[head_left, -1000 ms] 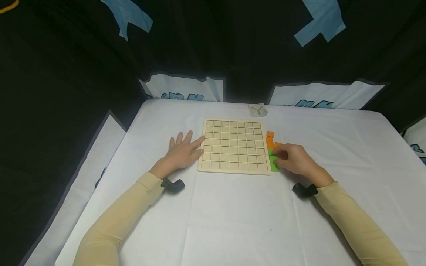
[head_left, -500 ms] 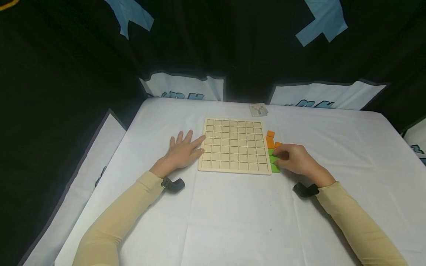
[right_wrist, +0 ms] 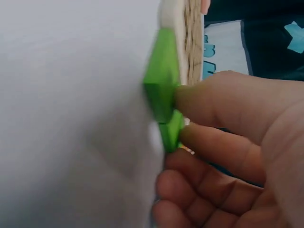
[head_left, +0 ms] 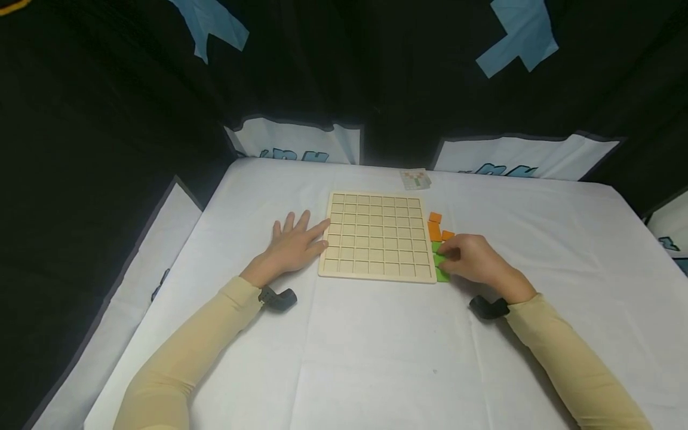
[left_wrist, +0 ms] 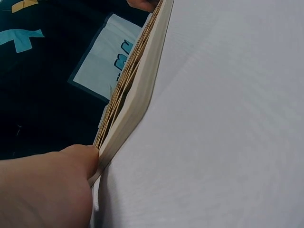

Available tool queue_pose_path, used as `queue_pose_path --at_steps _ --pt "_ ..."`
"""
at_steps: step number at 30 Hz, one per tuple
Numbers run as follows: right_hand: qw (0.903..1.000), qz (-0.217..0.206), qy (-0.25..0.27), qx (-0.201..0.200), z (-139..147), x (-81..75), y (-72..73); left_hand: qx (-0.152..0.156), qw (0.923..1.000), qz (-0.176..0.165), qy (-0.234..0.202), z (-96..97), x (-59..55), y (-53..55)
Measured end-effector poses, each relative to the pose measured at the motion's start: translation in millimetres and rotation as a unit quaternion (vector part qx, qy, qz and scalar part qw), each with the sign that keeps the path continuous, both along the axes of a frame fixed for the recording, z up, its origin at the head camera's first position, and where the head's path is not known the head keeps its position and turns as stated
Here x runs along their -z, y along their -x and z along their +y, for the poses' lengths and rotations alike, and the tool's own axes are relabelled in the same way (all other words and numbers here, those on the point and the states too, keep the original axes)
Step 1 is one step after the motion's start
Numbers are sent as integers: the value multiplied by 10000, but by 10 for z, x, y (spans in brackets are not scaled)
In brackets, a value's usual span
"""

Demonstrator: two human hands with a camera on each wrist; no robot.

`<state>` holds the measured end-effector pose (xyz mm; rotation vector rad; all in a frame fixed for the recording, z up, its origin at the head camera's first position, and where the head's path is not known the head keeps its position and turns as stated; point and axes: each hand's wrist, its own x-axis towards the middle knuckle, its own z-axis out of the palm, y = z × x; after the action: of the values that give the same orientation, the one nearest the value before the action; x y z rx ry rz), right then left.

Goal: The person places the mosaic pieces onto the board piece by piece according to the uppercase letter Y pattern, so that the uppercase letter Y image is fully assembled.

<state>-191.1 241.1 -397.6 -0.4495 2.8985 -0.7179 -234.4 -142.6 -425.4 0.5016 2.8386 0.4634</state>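
A pale wooden grid board (head_left: pixel 377 237) lies flat on the white table. My left hand (head_left: pixel 287 249) lies spread with straight fingers, its thumb and index fingertip at the board's left edge. Several green tiles (head_left: pixel 443 276) lie along the board's right edge, with orange tiles (head_left: pixel 434 231) just beyond. My right hand (head_left: pixel 473 260) is bent over the green ones and pinches at a green tile (right_wrist: pixel 164 71) with thumb and index finger, the other fingers curled. Part of the green row is hidden under the fingers.
A small printed card (head_left: pixel 415 179) lies behind the board's far right corner. Black cloth (head_left: pixel 344 71) with blue tape rises behind the table (head_left: pixel 376 352). A dark camera mount (head_left: pixel 489 307) is on each wrist.
Under my right thumb the nearest green tile has slid slightly toward me, so more of it shows. My left hand and the board have stayed put.
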Motion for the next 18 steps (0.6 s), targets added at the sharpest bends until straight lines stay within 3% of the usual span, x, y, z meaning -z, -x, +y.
queue_pose_path --at_steps 13,18 --pt "9981 -451 -358 -241 -31 -101 81 -2 10000 60 1 -4 6 1" --pt "9975 -443 -469 -294 -54 -93 103 6 10000 59 -1 -4 -1 -2"
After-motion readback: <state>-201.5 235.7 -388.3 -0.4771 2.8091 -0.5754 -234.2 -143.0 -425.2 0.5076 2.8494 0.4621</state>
